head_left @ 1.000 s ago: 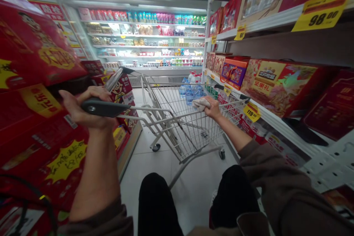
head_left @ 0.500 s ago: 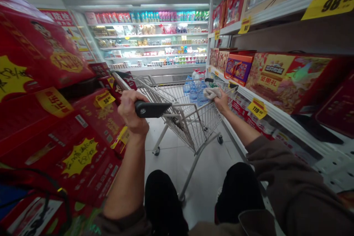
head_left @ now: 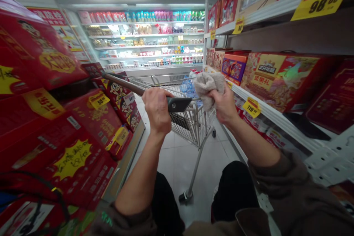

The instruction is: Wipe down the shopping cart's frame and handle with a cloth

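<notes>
The shopping cart (head_left: pixel 193 125) stands at an angle in front of me, its dark handle bar (head_left: pixel 125 84) running from the left towards the middle. My left hand (head_left: pixel 158 111) is wrapped round this bar close to its black end cap (head_left: pixel 180 104). Bunched in my right hand (head_left: pixel 225 104) is a light grey-beige cloth (head_left: pixel 208 85), held just beyond the cap, over the near side of the cart. Whether the cloth touches the metal, I cannot tell. Blue-tinted water bottles (head_left: pixel 187 87) show behind the cart's wire, partly hidden by the cloth.
Red gift boxes (head_left: pixel 91 118) with yellow price tags are stacked close on my left. A white shelf (head_left: pixel 279 129) with boxed goods (head_left: pixel 279 79) runs along my right. Across the aisle's end stands a lit refrigerated display (head_left: pixel 149 37). A cart wheel (head_left: pixel 186 196) is near my feet.
The cart's handle has swung to the right, and my left hand has moved right with it. My right hand has brought the cloth nearer, from the cart's far right side to beside the end cap.
</notes>
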Tool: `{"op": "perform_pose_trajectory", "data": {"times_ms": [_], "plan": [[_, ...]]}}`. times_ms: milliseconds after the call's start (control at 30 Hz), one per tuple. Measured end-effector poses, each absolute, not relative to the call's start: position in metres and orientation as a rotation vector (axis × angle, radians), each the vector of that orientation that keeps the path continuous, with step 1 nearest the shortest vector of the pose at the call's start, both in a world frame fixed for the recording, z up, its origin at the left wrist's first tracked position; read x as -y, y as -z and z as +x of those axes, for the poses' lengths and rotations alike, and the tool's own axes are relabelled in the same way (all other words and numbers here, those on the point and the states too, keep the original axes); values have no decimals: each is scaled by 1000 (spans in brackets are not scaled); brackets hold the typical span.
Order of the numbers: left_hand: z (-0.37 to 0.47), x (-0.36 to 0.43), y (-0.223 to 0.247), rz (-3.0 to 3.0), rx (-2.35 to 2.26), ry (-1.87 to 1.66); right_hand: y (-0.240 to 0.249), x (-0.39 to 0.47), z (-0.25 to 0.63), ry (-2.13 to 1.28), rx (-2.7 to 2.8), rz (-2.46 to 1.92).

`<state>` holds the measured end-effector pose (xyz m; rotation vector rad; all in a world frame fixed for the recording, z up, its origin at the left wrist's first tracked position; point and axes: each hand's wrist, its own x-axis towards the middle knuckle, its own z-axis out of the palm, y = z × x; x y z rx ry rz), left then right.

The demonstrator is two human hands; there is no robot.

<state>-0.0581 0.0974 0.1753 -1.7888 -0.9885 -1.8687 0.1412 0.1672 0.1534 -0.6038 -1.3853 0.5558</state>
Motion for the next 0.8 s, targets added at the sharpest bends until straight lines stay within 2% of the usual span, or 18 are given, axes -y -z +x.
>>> {"op": "perform_pose_trajectory", "data": {"times_ms": [200, 333, 400, 500, 600, 800], "plan": [[-17, -106, -170, -1834, 1019, 1748, -189, -77, 127, -234, 1553, -524], [-31, -123, -174, -2096, 923, 1552, -190, -75, 144, 61, 1656, -485], [-62, -139, -184, -2151, 1046, 1399, -187, -82, 161, 249, 1740, -518], [-115, -166, -200, -2083, 1371, 1086, -189, -87, 183, 493, 1813, -662], [-138, -185, -209, -2122, 1458, 852, -196, -84, 183, 654, 1778, -865], [-92, -186, -204, -2048, 1397, 826, -197, -89, 149, 834, 1627, -1269]]}}
